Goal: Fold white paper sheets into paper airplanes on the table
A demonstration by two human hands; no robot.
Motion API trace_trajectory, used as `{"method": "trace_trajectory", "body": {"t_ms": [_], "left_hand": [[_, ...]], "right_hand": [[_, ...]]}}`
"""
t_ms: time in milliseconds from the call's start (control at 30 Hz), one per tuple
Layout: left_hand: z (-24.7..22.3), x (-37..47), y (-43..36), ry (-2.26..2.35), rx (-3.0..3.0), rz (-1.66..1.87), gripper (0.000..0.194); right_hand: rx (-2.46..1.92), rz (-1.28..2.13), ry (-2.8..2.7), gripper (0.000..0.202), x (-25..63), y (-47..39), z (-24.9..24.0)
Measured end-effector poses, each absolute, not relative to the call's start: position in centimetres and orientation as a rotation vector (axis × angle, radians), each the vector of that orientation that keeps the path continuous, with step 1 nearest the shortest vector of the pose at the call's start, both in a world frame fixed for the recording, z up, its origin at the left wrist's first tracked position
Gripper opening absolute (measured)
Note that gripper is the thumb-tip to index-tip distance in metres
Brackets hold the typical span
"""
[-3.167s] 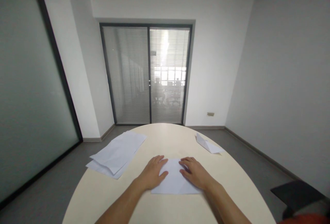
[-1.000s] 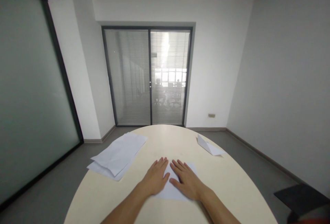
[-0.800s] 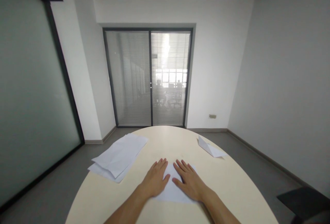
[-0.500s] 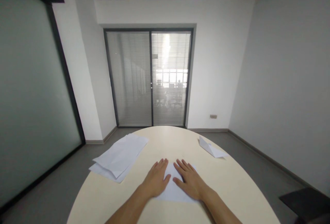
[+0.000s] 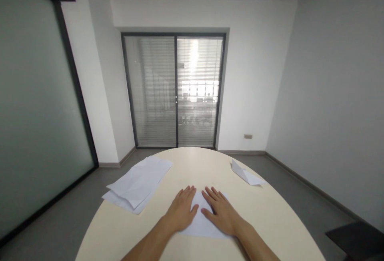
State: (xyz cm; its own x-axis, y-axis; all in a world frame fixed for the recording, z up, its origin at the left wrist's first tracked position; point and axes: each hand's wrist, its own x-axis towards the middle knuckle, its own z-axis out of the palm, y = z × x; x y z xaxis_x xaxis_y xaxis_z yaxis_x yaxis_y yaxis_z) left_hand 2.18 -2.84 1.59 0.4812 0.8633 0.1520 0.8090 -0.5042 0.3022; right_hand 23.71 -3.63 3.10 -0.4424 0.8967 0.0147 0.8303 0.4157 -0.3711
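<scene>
A white sheet of paper (image 5: 203, 223) lies on the table in front of me, partly covered by both hands. My left hand (image 5: 183, 209) rests flat over its left side, fingers stretched forward and thumb pointing inward. Over the right side lies my right hand (image 5: 221, 212), also flat, with its fingers spread. The two thumbs are apart, and a strip of paper shows between them. Neither hand grips anything. The paper's far and side edges are largely hidden under my hands.
White paper sheets (image 5: 139, 183) overlap on the table's left side. A folded piece of paper (image 5: 246, 173), shaped like a paper plane, lies at the far right. The round cream table (image 5: 192, 161) ends at a curved edge. A dark seat (image 5: 357, 237) stands at lower right.
</scene>
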Motion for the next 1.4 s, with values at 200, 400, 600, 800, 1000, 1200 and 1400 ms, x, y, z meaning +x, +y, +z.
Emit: {"method": "trace_trajectory", "body": {"t_ms": [200,400,600,800,1000,1200,1400], "left_hand": [[1.7,2.0,-2.9,1.426,2.553,0.406,0.057],[1.8,2.3,-3.1,1.428,2.616,0.348,0.064],[1.8,2.9,-3.1,1.296,2.778,0.518,0.045],[1.2,2.4,-2.5,1.418,2.716,0.458,0.049],[1.2,2.2,-2.1,1.559,2.618,0.384,0.059],[2.0,2.9,-2.9,1.372,2.686,0.537,0.045],[1.7,2.9,-3.3,1.278,2.615,0.364,0.06]], "right_hand": [[-1.524,0.459,-2.461,0.074,23.7,-3.6,3.0],[-1.623,0.412,-2.425,0.078,23.7,-3.2,2.3],[-1.61,0.35,-2.386,0.071,23.6,-3.0,2.4],[-1.502,0.452,-2.466,0.069,23.3,-3.6,2.7],[-1.704,0.406,-2.404,0.079,24.1,-3.2,2.3],[-1.848,0.323,-2.296,0.078,24.7,-2.5,1.8],[-1.934,0.302,-2.25,0.076,24.6,-2.4,1.9]]}}
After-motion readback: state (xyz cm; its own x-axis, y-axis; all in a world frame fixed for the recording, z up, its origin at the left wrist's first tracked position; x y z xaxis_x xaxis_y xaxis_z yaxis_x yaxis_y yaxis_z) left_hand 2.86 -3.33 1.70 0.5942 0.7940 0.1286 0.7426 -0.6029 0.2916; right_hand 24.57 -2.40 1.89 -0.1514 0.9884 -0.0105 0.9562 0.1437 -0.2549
